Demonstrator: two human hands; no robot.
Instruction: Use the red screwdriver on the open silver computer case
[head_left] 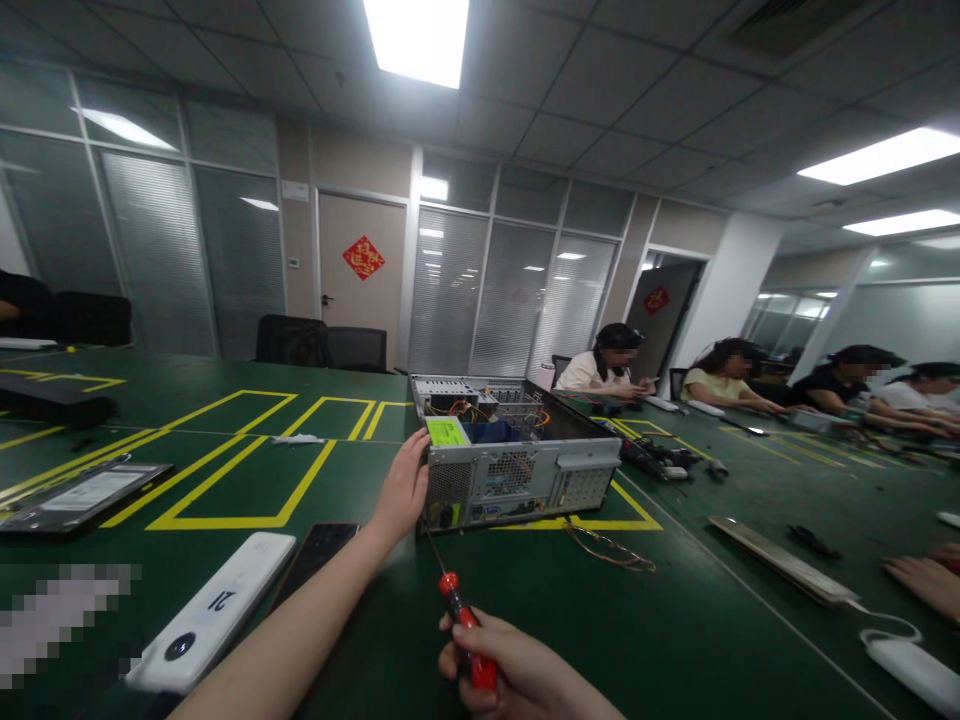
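An open grey computer case (517,465) lies flat on the green table (675,620), its rear panel facing me and wires showing inside. My left hand (401,490) rests against the case's left rear corner, fingers curled over the edge. My right hand (514,670) is closed round the red handle of a screwdriver (457,610). The thin shaft points up toward the lower left of the rear panel.
A white power bank (214,620) and a dark phone (315,560) lie at my left, a tablet (82,495) further left. A thin cable (607,548), a flat metal strip (780,560) and a white device (911,668) lie right. Another person's hand (922,580) rests there; several people sit behind.
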